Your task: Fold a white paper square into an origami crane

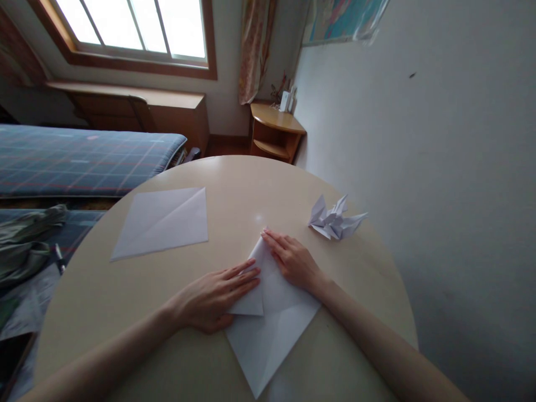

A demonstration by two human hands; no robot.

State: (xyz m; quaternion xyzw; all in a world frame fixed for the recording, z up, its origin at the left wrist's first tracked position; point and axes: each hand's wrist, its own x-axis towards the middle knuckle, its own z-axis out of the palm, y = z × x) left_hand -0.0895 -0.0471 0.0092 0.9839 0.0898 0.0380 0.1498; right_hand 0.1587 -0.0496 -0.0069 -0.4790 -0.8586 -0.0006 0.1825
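Observation:
A white sheet of paper [274, 329] lies on the table in front of me, one corner pointing toward me. Its left side is folded inward as a flap, the flap's edge running down near the middle. My left hand [213, 298] rests flat over this flap with fingers stretched out and slightly apart. At the far tip of the paper, my right hand [293, 259] presses down with its fingertips, the fingers extended close together. Part of the fold is hidden beneath both hands.
A creased stack of white paper [167, 220] lies at the table's left. Folded paper cranes [333, 218] sit at the right. The round table [234, 184] borders a wall [456, 184]; a bed [84, 159] and a corner shelf [278, 120] stand beyond.

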